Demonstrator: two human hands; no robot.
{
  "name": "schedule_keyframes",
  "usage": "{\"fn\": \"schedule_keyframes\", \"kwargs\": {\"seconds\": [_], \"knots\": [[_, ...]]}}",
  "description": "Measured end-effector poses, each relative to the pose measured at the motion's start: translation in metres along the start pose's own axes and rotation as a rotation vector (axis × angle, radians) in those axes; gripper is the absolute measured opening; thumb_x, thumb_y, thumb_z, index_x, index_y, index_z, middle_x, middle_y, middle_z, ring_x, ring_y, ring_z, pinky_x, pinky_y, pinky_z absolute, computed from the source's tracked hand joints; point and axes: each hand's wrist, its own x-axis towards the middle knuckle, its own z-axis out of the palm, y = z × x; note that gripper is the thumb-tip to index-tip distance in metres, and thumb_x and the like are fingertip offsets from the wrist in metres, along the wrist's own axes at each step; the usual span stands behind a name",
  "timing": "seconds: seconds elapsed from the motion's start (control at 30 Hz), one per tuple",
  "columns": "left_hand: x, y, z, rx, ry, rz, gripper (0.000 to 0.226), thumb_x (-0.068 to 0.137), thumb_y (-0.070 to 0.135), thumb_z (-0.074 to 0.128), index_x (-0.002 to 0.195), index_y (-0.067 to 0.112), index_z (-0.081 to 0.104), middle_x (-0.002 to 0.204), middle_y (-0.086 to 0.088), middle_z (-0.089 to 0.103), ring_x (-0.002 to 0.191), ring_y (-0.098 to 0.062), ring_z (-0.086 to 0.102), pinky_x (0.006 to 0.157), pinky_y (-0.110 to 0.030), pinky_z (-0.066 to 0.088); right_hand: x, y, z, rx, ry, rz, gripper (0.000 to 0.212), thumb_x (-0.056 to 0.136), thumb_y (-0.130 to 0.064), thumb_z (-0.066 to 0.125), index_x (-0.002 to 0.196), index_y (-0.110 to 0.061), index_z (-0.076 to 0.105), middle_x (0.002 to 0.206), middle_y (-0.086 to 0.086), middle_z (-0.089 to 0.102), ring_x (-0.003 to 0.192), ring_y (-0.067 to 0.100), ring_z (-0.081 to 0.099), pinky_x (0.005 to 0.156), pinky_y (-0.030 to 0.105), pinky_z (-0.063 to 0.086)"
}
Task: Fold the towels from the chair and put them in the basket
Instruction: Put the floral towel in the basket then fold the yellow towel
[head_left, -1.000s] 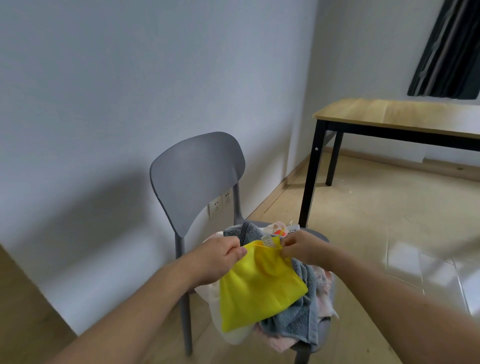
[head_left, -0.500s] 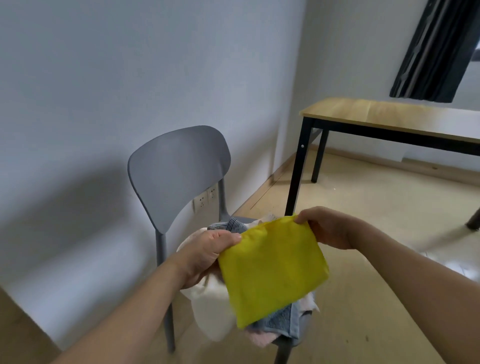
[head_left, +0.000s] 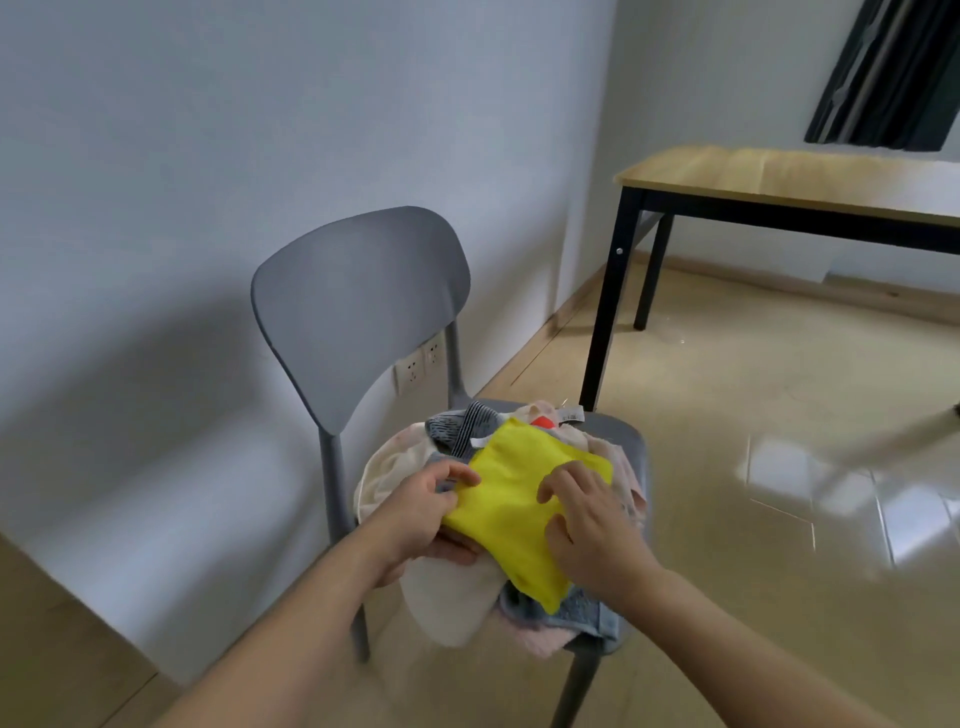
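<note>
Grip first: left hand (head_left: 421, 512) pinches the left edge of the yellow towel (head_left: 511, 499), thumb on top, fingers curled under the cloth. Right hand (head_left: 582, 525) lies on the towel's right half, fingers loosely spread and pressing down, not clearly curled round anything.

Largest to smallest, placed from the grip:
- Grey chair (head_left: 358, 306): backrest rises beyond and left of both hands; seat directly beneath them.
- Pile of towels (head_left: 452, 597) on that seat, under the hands: a cream one hangs off the near-left edge, a blue-grey one pokes out at the near edge below the right wrist, a striped grey one and a pink one lie beyond the fingertips.
- Yellow towel: already doubled into a rough rectangle, resting on top of the pile between the hands. Long axis runs from far-left, where a small white tag (head_left: 480, 442) shows, to near-right, where a corner droops over the blue-grey towel.

Key relation: the towel's short edges sit at the far and near ends of that diagonal, while the hands hold its long sides. Judgement: another fold would bring the near corner, closest to the right hand, up toward the tag end, the left pinch anchoring.

Basket not in view; direction to it cannot be told. Wooden bench (head_left: 779, 176) stands well beyond, to the right.
</note>
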Motion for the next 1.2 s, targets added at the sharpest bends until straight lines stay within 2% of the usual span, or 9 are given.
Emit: {"fn": "schedule_keyframes", "kwargs": {"seconds": [0.07, 0.17, 0.3, 0.43, 0.57, 0.73, 0.9, 1.0, 1.2], "knots": [[0.000, 0.002, 0.000, 0.086, -0.077, -0.005, 0.045, 0.088, -0.017, 0.032, 0.103, 0.013, 0.063, 0.110, -0.012, 0.058, 0.079, -0.030, 0.065, 0.063, -0.040, 0.060, -0.021, 0.005, 0.005, -0.003, -0.028, -0.027, 0.029, 0.068, -0.016, 0.040, 0.094, -0.029, 0.040, 0.103, -0.003, 0.050, 0.086, 0.017, 0.044, 0.080, 0.026, 0.030], [-0.001, 0.003, 0.002, 0.230, -0.078, 0.067, 0.056, 0.080, -0.026, 0.030, 0.098, 0.017, 0.060, 0.099, -0.009, 0.065, 0.088, -0.024, 0.065, 0.080, -0.041, 0.058, -0.044, 0.014, 0.019, -0.143, -0.142, 0.049, 0.046, 0.075, -0.041, 0.044, 0.118, -0.036, 0.029, 0.133, -0.002, 0.035, 0.119, 0.025, 0.043, 0.099, 0.040, 0.038], [-0.010, 0.011, 0.016, 0.063, -0.040, 0.161, 0.046, 0.084, -0.027, 0.037, 0.098, 0.010, 0.060, 0.091, -0.011, 0.069, 0.077, -0.018, 0.072, 0.066, -0.031, 0.060, -0.054, 0.012, 0.026, -0.143, -0.208, 0.221, 0.084, 0.079, -0.054, 0.056, 0.136, -0.041, -0.004, 0.151, -0.001, 0.006, 0.140, 0.027, 0.008, 0.117, 0.042, 0.012], [-0.007, 0.013, 0.020, 0.260, 0.133, 0.316, 0.036, 0.087, -0.011, 0.045, 0.082, 0.018, 0.066, 0.082, -0.015, 0.071, 0.076, -0.026, 0.071, 0.074, -0.045, 0.060, -0.056, 0.004, 0.018, 0.112, 0.027, 0.216, 0.070, 0.068, -0.060, 0.043, 0.130, -0.037, 0.021, 0.137, -0.010, 0.027, 0.124, 0.007, 0.018, 0.108, 0.030, 0.022], [-0.009, 0.012, 0.017, 0.503, 0.144, 0.333, 0.017, 0.088, 0.017, 0.059, 0.073, 0.013, 0.066, 0.063, -0.001, 0.065, 0.062, -0.017, 0.061, 0.064, -0.037, 0.054, -0.057, 0.007, 0.006, 0.364, 0.158, 0.178, 0.022, 0.082, -0.026, 0.061, 0.104, -0.022, 0.063, 0.103, -0.022, 0.054, 0.092, -0.003, 0.046, 0.083, 0.024, 0.042], [-0.012, 0.005, 0.017, 0.634, 0.092, 0.152, 0.022, 0.081, 0.024, 0.065, 0.067, 0.008, 0.060, 0.064, -0.002, 0.049, 0.061, -0.015, 0.044, 0.059, -0.027, 0.033, -0.059, 0.015, -0.018, 0.480, -0.117, 0.378, 0.017, 0.097, -0.033, 0.052, 0.081, -0.032, 0.058, 0.082, -0.012, 0.060, 0.078, 0.008, 0.056, 0.067, 0.021, 0.043], [-0.006, -0.001, 0.025, 0.590, 0.211, 0.290, 0.026, 0.084, 0.038, 0.059, 0.072, 0.015, 0.059, 0.065, 0.002, 0.056, 0.067, -0.020, 0.053, 0.070, -0.038, 0.044, -0.040, 0.028, -0.027, 0.603, -0.204, 0.497, 0.015, 0.099, -0.038, 0.044, 0.107, -0.032, 0.055, 0.108, -0.009, 0.056, 0.100, 0.013, 0.055, 0.090, 0.036, 0.049], [0.001, 0.000, 0.040, 0.872, 0.347, 0.352, 0.032, 0.096, 0.037, 0.047, 0.069, 0.021, 0.042, 0.068, 0.004, 0.053, 0.081, -0.027, 0.055, 0.087, -0.037, 0.034, -0.027, 0.029, -0.030, 0.732, -0.163, 0.597, 0.021, 0.102, -0.031, 0.041, 0.120, -0.030, 0.050, 0.115, -0.007, 0.051, 0.108, 0.020, 0.051, 0.101, 0.045, 0.046], [0.028, 0.011, 0.053, 1.021, 0.464, 0.195, 0.028, 0.099, 0.040, 0.034, 0.084, 0.021, 0.047, 0.108, -0.006, 0.067, 0.108, -0.028, 0.056, 0.093, -0.040, 0.028, -0.004, 0.033, -0.024, 0.810, -0.209, 0.896, 0.039, 0.101, -0.036, 0.042, 0.134, -0.015, 0.046, 0.122, 0.011, 0.053, 0.107, 0.032, 0.057, 0.082, 0.040, 0.056]]}}
